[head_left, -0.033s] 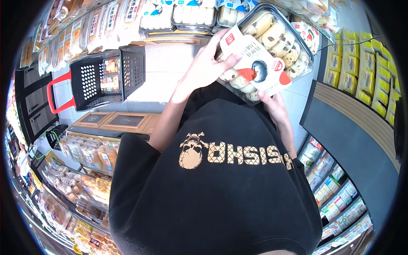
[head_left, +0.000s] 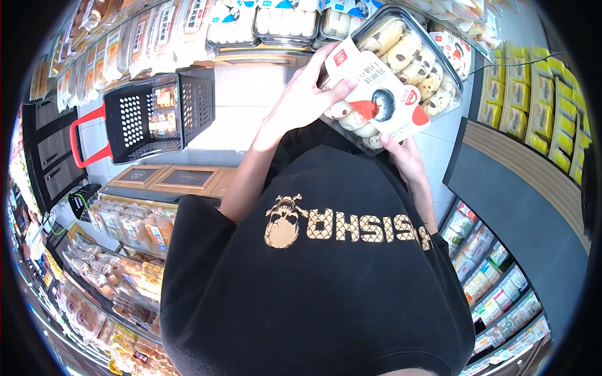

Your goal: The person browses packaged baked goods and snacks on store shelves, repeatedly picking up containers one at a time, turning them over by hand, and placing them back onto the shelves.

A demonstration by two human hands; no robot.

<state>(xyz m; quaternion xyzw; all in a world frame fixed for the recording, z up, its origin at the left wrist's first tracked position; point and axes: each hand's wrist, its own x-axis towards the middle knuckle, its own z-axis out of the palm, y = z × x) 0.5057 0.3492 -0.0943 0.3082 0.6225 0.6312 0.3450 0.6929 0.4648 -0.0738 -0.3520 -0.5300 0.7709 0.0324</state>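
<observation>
Both hands hold up a clear plastic tray of bread rolls [head_left: 433,83] in front of my chest. The rolls are pale with dark spots, and a white paper sleeve with red and dark printing wraps the pack. My left hand [head_left: 311,94] grips the left edge, its thumb lying over the sleeve and its other fingers partly behind the pack. At the lower edge, my right hand [head_left: 406,161] has its thumb on the front; the rest of its fingers are hidden underneath. The pack is tilted, with its upper end toward the right.
A black shopping basket [head_left: 199,113] with a red handle [head_left: 88,135] stands on the pale tiled floor at left, a clear food pack [head_left: 163,111] inside. Shelves of packaged bread [head_left: 285,24] run along the far side. More bread bags [head_left: 135,225] are at left, yellow packets [head_left: 517,94] at right.
</observation>
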